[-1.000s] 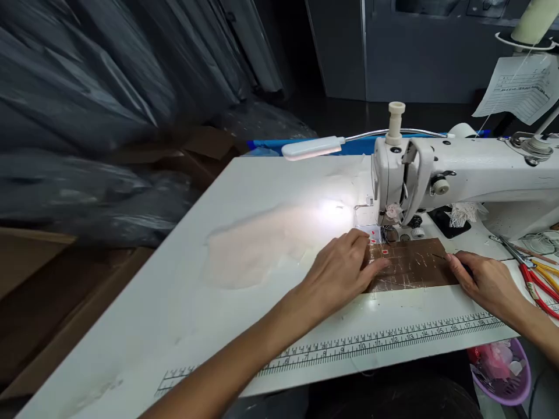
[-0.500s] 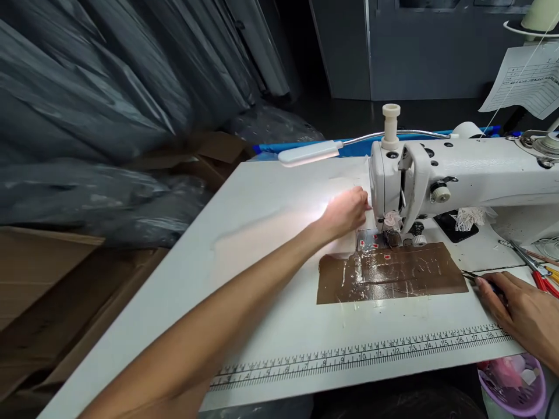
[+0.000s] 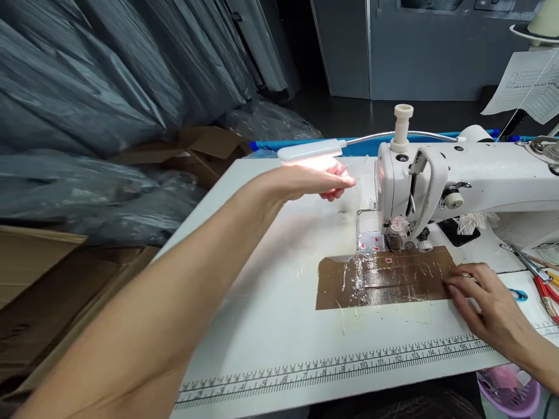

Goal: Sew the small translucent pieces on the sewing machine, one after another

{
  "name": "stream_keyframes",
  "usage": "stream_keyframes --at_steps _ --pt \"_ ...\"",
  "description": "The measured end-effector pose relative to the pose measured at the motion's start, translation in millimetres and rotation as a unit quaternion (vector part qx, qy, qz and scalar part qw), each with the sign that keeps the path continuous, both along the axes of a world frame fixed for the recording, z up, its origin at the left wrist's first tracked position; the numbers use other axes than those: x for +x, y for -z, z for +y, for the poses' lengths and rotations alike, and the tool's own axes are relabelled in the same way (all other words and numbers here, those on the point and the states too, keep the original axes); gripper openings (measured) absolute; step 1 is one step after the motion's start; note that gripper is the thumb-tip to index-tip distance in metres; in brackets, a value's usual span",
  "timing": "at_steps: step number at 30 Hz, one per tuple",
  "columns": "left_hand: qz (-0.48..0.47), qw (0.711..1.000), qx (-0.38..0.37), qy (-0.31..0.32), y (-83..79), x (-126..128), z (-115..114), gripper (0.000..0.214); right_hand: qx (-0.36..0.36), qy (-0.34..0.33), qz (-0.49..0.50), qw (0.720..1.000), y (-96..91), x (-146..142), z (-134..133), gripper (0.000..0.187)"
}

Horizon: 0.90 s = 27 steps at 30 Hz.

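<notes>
My left hand [image 3: 332, 178] is raised above the white table [image 3: 262, 302], just under the lit lamp head [image 3: 310, 152] and left of the sewing machine [image 3: 441, 174]. Its fingers are curled together; what they hold, if anything, I cannot make out. My right hand [image 3: 483, 299] rests on the table with its fingers spread, the tips touching the right end of a brown taped patch [image 3: 384, 279] in front of the needle. Small blue-handled snips [image 3: 519, 294] lie just right of that hand.
A printed ruler [image 3: 349, 364] runs along the table's front edge. Red-handled scissors [image 3: 545, 288] lie at the far right, with a purple basket [image 3: 510, 390] below the edge. Cardboard boxes [image 3: 43, 273] and plastic-wrapped rolls [image 3: 109, 87] crowd the left side.
My left hand left the brown patch, moved past the presser foot and rose under the lamp. My right hand let go of the snips and opened. The pale fabric on the table no longer shows.
</notes>
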<state>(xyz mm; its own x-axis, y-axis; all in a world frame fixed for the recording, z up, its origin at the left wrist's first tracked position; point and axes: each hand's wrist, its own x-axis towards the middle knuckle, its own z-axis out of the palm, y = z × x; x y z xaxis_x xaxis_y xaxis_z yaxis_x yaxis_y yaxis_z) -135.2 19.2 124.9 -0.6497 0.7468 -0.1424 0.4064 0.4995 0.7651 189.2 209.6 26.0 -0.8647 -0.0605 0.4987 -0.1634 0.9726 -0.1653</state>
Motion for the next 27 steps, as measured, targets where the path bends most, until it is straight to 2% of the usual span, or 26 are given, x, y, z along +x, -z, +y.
stream_keyframes --at_steps 2,3,4,5,7,9,11,13,17,19,21,27 --pt "0.045 0.993 -0.072 0.075 -1.6 -11.0 -12.9 0.03 -0.004 -0.054 -0.003 0.999 0.5 -18.3 -12.6 0.017" --pt "0.085 0.988 -0.093 0.091 -0.9 -16.9 -17.6 0.026 -0.005 -0.072 -0.006 0.997 1.0 -27.4 -18.3 0.018" --pt "0.154 0.98 -0.094 0.078 1.2 -22.4 -20.9 0.022 -0.004 -0.085 -0.011 0.996 1.5 -36.0 -23.1 0.019" --pt "0.236 0.965 -0.096 0.063 4.7 -27.0 -22.7 0.022 -0.004 -0.092 -0.017 0.996 2.0 -43.6 -27.0 0.02" --pt "0.388 0.915 -0.092 0.06 15.0 -32.2 -22.6 0.035 -0.002 -0.096 -0.026 0.995 3.9 -54.7 -31.7 0.023" --pt "0.455 0.88 -0.095 0.095 28.6 -30.1 -18.3 0.048 -0.008 -0.097 -0.035 0.995 7.2 -59.7 -32.8 0.024" --pt "0.446 0.881 -0.095 0.124 43.0 -20.1 -10.8 0.048 -0.025 -0.101 -0.036 0.994 12.0 -60.1 -31.7 0.023" --pt "0.417 0.89 -0.089 0.161 56.1 -3.9 -1.6 0.039 -0.049 -0.104 -0.028 0.993 16.7 -58.7 -29.8 0.022" --pt "0.316 0.908 -0.021 0.276 74.4 31.1 16.3 0.019 -0.079 -0.108 -0.009 0.991 21.5 -57.9 -27.2 0.02" --pt "0.286 0.918 0.001 0.274 80.3 43.4 21.6 0.015 -0.087 -0.113 -0.006 0.99 21.8 -58.6 -26.8 0.018" --pt "0.293 0.926 0.001 0.239 84.6 53.3 23.4 0.018 -0.094 -0.115 -0.011 0.989 21.8 -59.0 -26.6 0.018" --pt "0.37 0.903 -0.097 0.195 87.6 95.5 9.8 0.015 -0.097 -0.12 -0.023 0.988 16.8 -58.5 -24.2 0.019"
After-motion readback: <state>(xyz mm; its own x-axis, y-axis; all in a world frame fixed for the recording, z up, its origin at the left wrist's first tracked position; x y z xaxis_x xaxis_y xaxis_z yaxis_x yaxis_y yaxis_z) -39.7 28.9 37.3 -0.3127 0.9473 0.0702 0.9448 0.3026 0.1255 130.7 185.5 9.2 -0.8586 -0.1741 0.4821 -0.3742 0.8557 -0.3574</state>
